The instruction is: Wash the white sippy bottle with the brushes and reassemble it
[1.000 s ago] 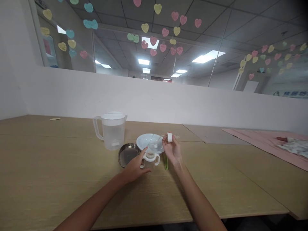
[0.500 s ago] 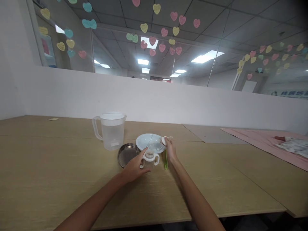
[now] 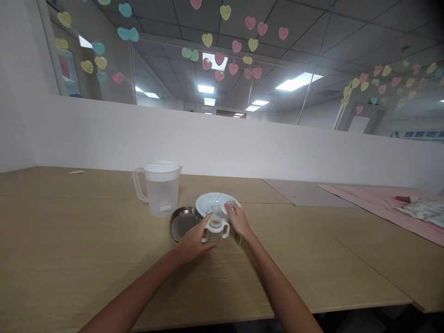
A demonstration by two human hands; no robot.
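My left hand (image 3: 192,239) is wrapped round the left side of a clear baby bottle (image 3: 215,236) with a white two-handled ring. The bottle stands upright with its mouth uncovered. In my right hand (image 3: 238,219) a small white bottle cap (image 3: 226,207) is pinched, just above and right of the bottle mouth; its details are partly hidden by the fingers. Behind both hands sits a pale bowl (image 3: 205,199) with something clear in it. A round metal dish (image 3: 183,223) lies left of the bottle. The green handle (image 3: 239,240) of a tool shows below my right hand.
A clear plastic jug (image 3: 163,192) with a lid stands behind the metal dish. Far right, a pink cloth (image 3: 360,201) carries a patterned fabric item (image 3: 425,210). The white wall (image 3: 208,143) closes off the wooden table's (image 3: 138,277) back.
My right hand has moved left and slightly down with the white cap, from the bowl's right edge to near the bottle mouth. My left hand and the bottle stay in place.
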